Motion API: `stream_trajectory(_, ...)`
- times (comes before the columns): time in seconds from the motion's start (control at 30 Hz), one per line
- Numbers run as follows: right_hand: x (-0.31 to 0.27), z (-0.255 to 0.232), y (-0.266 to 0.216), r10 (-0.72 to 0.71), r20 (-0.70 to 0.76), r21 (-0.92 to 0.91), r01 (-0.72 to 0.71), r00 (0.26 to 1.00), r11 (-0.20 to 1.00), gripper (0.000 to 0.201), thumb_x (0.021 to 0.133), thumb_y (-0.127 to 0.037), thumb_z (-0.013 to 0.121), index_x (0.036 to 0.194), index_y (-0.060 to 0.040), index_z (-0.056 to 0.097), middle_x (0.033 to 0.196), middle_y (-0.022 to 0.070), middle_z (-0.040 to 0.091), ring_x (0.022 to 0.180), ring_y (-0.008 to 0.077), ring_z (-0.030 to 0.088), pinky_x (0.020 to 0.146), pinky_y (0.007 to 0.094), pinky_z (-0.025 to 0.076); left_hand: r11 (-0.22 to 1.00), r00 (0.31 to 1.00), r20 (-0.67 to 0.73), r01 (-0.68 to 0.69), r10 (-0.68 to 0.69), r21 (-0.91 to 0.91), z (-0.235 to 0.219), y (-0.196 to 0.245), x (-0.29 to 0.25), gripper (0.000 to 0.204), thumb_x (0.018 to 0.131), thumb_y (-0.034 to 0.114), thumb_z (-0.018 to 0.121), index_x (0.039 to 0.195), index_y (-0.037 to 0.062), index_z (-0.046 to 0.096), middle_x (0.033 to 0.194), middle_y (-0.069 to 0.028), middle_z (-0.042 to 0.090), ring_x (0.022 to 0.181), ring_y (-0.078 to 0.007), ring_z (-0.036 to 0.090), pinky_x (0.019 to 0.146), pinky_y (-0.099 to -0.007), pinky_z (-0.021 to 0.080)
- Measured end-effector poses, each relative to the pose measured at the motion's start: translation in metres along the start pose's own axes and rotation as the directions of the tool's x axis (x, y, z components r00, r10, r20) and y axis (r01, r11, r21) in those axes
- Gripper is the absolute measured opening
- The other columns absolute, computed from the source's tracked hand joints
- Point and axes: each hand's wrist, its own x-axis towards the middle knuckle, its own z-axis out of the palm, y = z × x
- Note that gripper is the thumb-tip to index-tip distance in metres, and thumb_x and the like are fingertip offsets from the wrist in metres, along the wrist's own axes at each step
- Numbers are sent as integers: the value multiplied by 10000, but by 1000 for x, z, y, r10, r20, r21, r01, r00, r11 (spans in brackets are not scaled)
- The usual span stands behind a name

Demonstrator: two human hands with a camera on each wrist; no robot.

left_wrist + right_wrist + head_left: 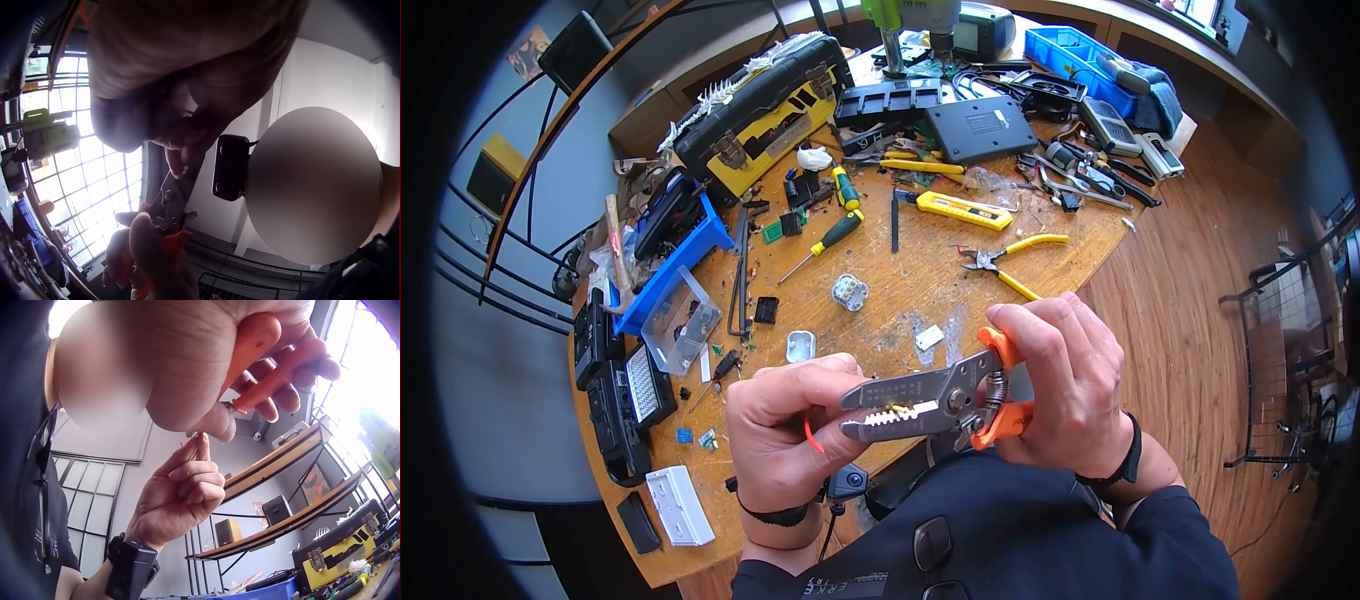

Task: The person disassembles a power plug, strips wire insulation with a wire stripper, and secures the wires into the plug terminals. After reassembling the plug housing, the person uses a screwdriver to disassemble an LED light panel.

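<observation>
My right hand (1065, 385) grips the orange handles of a wire stripper (953, 392), which lies crosswise in front of my body with its toothed jaws pointing left. The handles (269, 378) stand apart in the right wrist view, fingers wrapped about them. Thumb and forefinger of my left hand (785, 430) pinch a thin red wire (812, 437) right at the tool's nose. A small yellowish bit shows between the jaws. In the right wrist view the left hand's (181, 494) other fingers are curled in. The pinched part of the wire is hidden by the fingers.
Beyond the hands on the wooden table (900, 345) lie yellow-handled cutters (985, 262), a yellow utility knife (960, 209), a screwdriver (835, 235) and a grey round block (850, 292). A blue bin (665, 270) and clear box (683, 320) stand left, a toolbox (775, 120) behind.
</observation>
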Motion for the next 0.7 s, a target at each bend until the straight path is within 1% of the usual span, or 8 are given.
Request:
stream_trajectory(0.03, 0, 0, 0, -1, 0, 0, 1, 1000, 1000, 361, 727, -244, 684, 953, 7, 557, 719, 83, 486, 570, 227, 482, 495, 334, 385, 999, 1000, 0, -26, 26, -23, 0, -1, 1, 190, 698, 41, 753, 804, -73, 644, 631, -60, 567, 555, -89, 422, 486, -236, 271)
stream_trajectory(0.17, 0, 0, 0, -1, 5, 2, 1, 1000, 1000, 357, 731, -252, 684, 943, 9, 562, 713, 83, 485, 565, 224, 481, 488, 332, 382, 999, 999, 6, -33, 33, -25, -1, -1, 0, 187, 698, 39, 751, 804, -72, 644, 634, -59, 566, 552, -85, 413, 481, -234, 263)
stream_trajectory(0.23, 0, 0, 1, -4, 4, 0, 4, 1000, 1000, 354, 736, -253, 682, 941, 10, 562, 706, 80, 484, 559, 221, 478, 485, 329, 381, 999, 999, -12, 46, -46, 20, -2, 2, -2, 259, 723, 154, 768, 771, -36, 598, 673, -106, 586, 573, -138, 468, 557, -290, 351)
stream_trajectory(0.27, 0, 0, 1, -8, 4, -3, 8, 1000, 1000, 351, 741, -255, 680, 939, 11, 563, 700, 78, 483, 553, 218, 476, 482, 326, 380, 999, 999, -12, 47, -46, 20, -2, 1, -1, 259, 723, 154, 768, 771, -36, 598, 673, -106, 586, 573, -138, 468, 557, -290, 351)
stream_trajectory(0.33, -1, 0, 1, -6, 4, -6, 6, 1000, 1000, 344, 747, -254, 679, 934, 10, 563, 693, 76, 482, 547, 215, 473, 479, 323, 379, 1000, 1000, -9, 5, -5, -23, 1, 0, 1, 163, 696, 20, 743, 786, -68, 638, 617, -40, 540, 546, -76, 394, 478, -229, 243)
stream_trajectory(0.57, 0, -1, 1, 8, 27, 10, -8, 1000, 1000, 316, 748, -242, 688, 896, 5, 558, 667, 71, 468, 530, 209, 471, 473, 317, 383, 1000, 1000, -14, 24, -23, 11, 2, 2, 1, 113, 708, -29, 709, 787, -63, 635, 607, -18, 510, 539, -61, 371, 472, -228, 222)
stream_trajectory(0.7, 1, -2, 0, 28, 47, 19, -29, 999, 999, 313, 743, -237, 694, 887, 4, 555, 660, 70, 463, 529, 210, 475, 474, 318, 387, 998, 997, -28, 65, -65, -4, 3, 2, 1, 72, 731, -49, 684, 782, -56, 634, 605, -1, 500, 535, -47, 356, 472, -221, 214)
